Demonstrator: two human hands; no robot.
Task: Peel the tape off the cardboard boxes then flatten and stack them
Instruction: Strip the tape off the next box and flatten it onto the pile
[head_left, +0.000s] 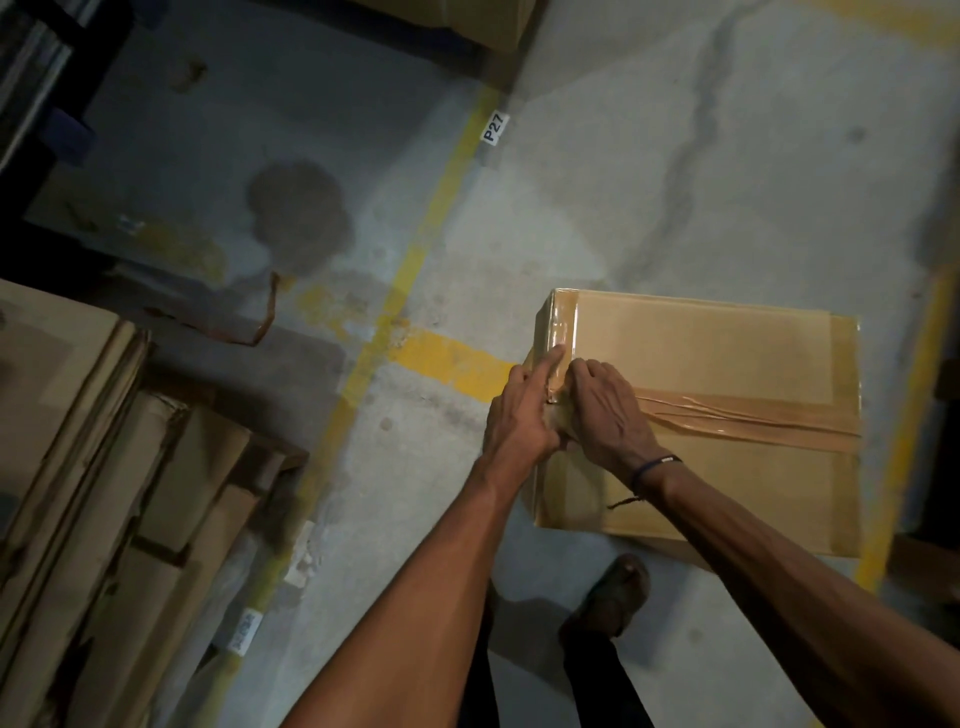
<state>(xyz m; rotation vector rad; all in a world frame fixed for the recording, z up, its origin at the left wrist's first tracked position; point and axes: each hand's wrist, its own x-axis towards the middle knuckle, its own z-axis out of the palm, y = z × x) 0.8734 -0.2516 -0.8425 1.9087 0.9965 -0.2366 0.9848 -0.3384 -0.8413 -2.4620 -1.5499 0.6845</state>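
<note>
**Both hands at the taped edge of a closed box**

A closed cardboard box (717, 364) stands on the concrete floor (649, 182), sealed, its contents hidden. Brown tape (753, 418) runs wrinkled across its top, with more tape along the left and right edges. The left hand (522, 415) presses against the box's left edge, index finger stretched up along it, other fingers curled at the tape end. The right hand (608, 415) lies on the top, fingers bent onto the same tape end; whether either pinches tape cannot be told. To the left lies a stack of flattened cardboard (104, 467). A loose tape strip (260, 327) lies on the floor
</note>
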